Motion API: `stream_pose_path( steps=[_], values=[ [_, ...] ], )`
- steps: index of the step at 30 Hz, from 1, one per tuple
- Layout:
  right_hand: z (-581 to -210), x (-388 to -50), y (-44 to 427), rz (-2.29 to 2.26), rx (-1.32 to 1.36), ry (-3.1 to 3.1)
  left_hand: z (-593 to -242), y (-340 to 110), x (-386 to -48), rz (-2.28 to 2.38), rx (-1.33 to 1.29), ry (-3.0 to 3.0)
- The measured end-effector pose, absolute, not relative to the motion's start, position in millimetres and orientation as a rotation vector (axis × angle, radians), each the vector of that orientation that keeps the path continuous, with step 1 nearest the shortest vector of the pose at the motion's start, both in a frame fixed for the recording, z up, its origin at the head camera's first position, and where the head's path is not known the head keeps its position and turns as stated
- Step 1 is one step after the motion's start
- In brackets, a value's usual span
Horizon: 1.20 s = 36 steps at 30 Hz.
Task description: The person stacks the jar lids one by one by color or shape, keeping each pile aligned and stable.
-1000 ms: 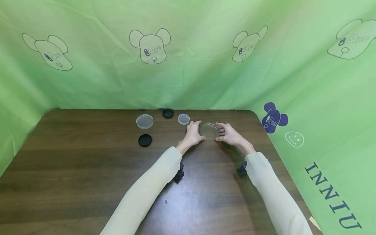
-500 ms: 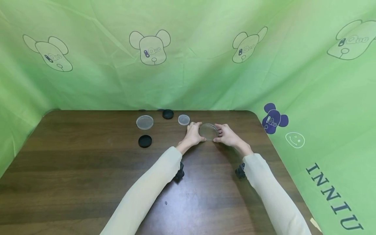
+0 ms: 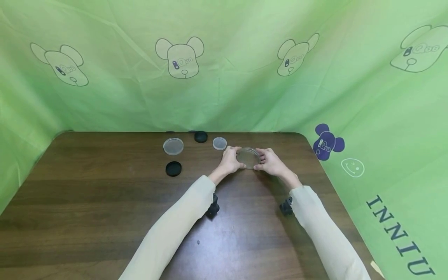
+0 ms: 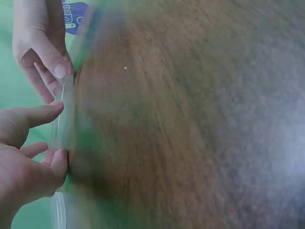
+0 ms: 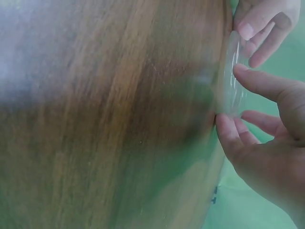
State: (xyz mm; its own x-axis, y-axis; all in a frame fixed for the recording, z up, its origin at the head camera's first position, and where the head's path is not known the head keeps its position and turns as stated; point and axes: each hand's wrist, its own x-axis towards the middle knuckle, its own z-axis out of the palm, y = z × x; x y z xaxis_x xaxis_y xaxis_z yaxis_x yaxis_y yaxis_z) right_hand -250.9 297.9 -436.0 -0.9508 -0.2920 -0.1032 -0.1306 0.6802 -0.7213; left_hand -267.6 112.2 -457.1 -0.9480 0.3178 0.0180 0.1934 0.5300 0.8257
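A clear, round, shallow petri dish (image 3: 248, 158) lies on the table's far right part, between my two hands. My left hand (image 3: 229, 161) holds its left edge, thumb at the near side and fingers at the far side. On the opposite edge, my right hand (image 3: 272, 161) grips the dish between thumb and fingers. The left wrist view shows the dish (image 4: 62, 121) edge-on, low on the wood, with fingertips from both hands on its rim. Seen from the right wrist, the dish (image 5: 232, 86) looks like a stack of thin clear layers.
Left of my hands lie a small clear dish (image 3: 219, 144), a larger clear dish (image 3: 173, 146) and two black round lids or dishes, one farther back (image 3: 200, 137) and one nearer (image 3: 173, 168). A green curtain (image 3: 217, 97) borders the brown wooden table (image 3: 105, 210).
The petri dish has shifted slightly left toward my left hand, and my right hand has moved left with it. My left hand stays nearly in place. The other dishes have not moved.
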Motion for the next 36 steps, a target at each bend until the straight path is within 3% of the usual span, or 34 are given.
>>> stream_pose_path(
  steps=[9,24,36],
  values=[
    [-433,-249,291,-1.309,-0.368,2.573,-459,98,-265,1.610,0.382,2.501],
    [-428,-237,274,-1.379,-0.382,2.472,-449,60,-256,1.563,0.524,2.492],
    [-423,-223,238,-1.400,-0.434,2.453,-447,23,-230,1.542,0.458,2.518]
  ],
)
